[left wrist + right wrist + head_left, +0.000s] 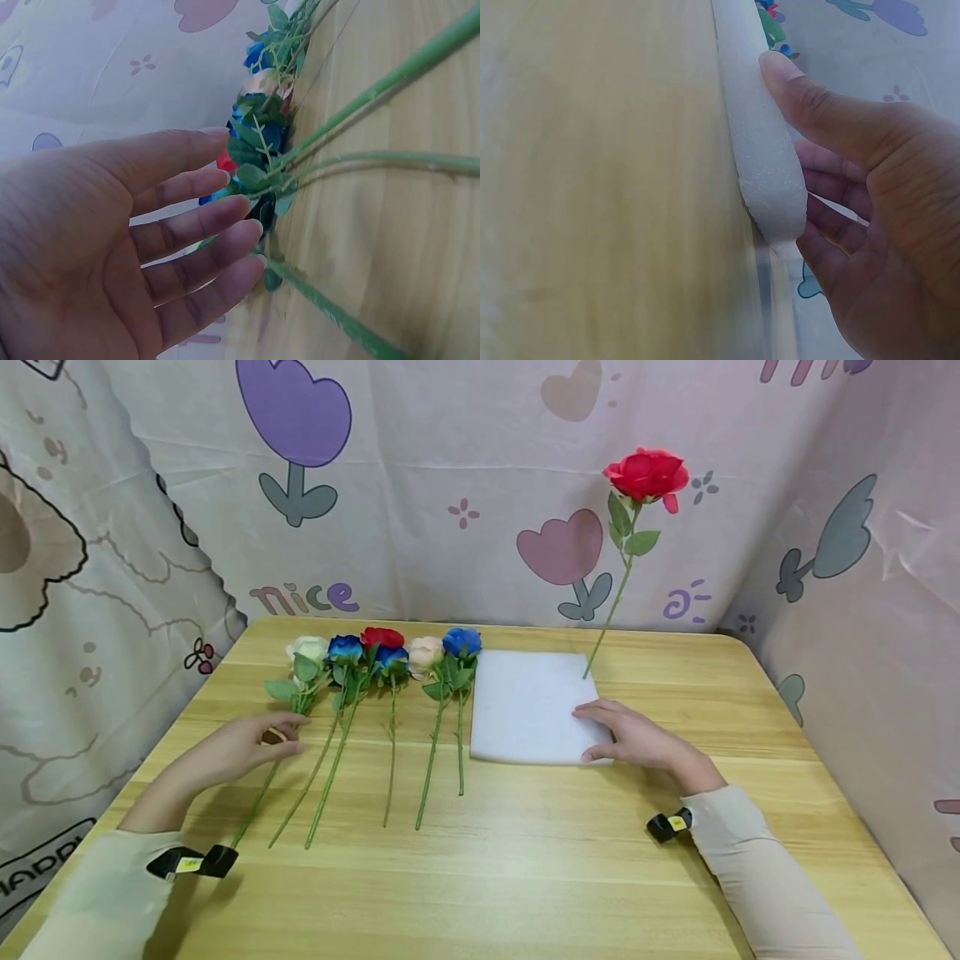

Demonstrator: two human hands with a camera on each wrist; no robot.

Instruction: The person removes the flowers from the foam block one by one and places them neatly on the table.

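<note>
My left hand (243,747) hovers over the stem of the white rose (309,649), its fingers slightly bent. In the left wrist view nothing lies between thumb and fingers. On the right, my right hand (637,739) rests on the front right corner of a white foam board (525,706), with the thumb on its front edge (769,150) in the right wrist view. A red rose (647,475) stands tilted to the right, its stem (611,610) meeting the board's back right corner.
Right of the white rose lie a blue rose (345,648), a red rose (382,637), another blue rose (392,660), a cream rose (425,655) and a third blue rose (462,642), stems toward me. A printed cloth (450,560) hangs behind the wooden table (465,885).
</note>
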